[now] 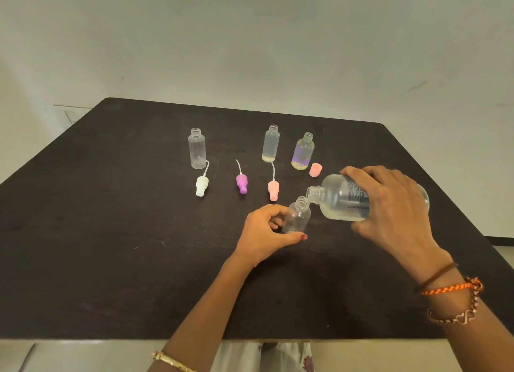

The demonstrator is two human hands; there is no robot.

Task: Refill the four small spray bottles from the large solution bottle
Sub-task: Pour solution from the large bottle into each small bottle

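Left hand (267, 229) grips small spray bottle (297, 217), upright on table (111, 232). Right hand (389, 204) clasps large solution bottle (342, 199), long axis near horizontal, mouth at nine o'clock, touching the small bottle's neck.

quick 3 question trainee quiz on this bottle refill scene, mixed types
1. True or false: every small bottle on the table is capped.
2. Which hand tilts the large bottle? A left hand B right hand
3. How many spray heads lie loose on the table?

Key:
1. False; the clear bottle and the others stand open.
2. B, the right hand; the left hand steadies the small bottle.
3. Three: white, purple, pink.
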